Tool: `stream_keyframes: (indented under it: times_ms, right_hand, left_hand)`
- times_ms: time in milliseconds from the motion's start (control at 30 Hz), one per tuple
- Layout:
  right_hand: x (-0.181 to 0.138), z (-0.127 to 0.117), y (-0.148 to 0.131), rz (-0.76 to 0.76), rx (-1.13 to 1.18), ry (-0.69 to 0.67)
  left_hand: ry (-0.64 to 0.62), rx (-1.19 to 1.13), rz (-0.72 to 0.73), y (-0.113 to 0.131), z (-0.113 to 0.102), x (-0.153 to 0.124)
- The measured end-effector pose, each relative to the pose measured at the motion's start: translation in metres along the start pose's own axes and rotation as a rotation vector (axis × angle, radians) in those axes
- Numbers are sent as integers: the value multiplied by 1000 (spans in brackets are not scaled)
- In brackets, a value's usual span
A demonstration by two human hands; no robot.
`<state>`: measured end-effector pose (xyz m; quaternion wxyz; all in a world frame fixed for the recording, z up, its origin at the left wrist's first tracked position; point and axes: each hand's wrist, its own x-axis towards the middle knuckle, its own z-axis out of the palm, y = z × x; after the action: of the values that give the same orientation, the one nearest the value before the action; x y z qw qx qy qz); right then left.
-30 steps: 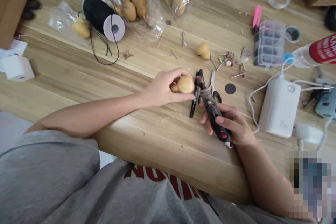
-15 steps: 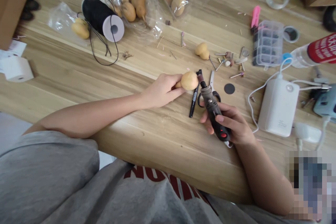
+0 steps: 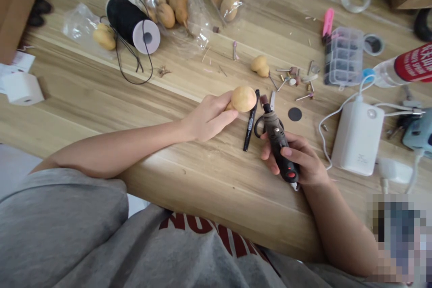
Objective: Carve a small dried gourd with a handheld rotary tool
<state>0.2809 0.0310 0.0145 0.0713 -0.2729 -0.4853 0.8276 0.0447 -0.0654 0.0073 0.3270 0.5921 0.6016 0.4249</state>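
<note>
My left hand (image 3: 206, 118) pinches a small tan gourd (image 3: 243, 98) by its narrow end, with the round end pointing right, just above the wooden table (image 3: 84, 94). My right hand (image 3: 299, 162) is closed round a black rotary tool (image 3: 278, 144) with a red switch. The tool's tip points up and left and sits a little right of the gourd, apart from it. A black marker pen (image 3: 250, 121) lies between the gourd and the tool. Scissors (image 3: 270, 114) lie partly hidden under the tool.
Plastic bags of gourds (image 3: 175, 2) and a black thread spool (image 3: 133, 22) lie at the back left. A loose gourd (image 3: 259, 65), scattered grinding bits (image 3: 293, 81), a clear compartment box (image 3: 344, 56), a white power pack (image 3: 358, 137) and cables sit to the right.
My left hand turned the gourd and moved it up and right, so its round end now points at the tool. The rotary tool tip shifted slightly right, away from the gourd.
</note>
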Motion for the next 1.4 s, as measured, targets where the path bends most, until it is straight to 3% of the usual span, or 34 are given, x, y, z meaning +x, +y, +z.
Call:
stream_keyframes:
  times_ms: [333, 533, 1400]
  right_hand:
    - [0, 1, 2, -1, -25, 10]
    - [-2, 1, 2, -12, -57, -4]
    - [-2, 2, 0, -37, -244, -78]
  left_hand:
    - [-19, 87, -41, 4, 1, 2]
    - [-95, -26, -86, 3, 0, 3]
    - [-127, -7, -57, 2, -1, 4]
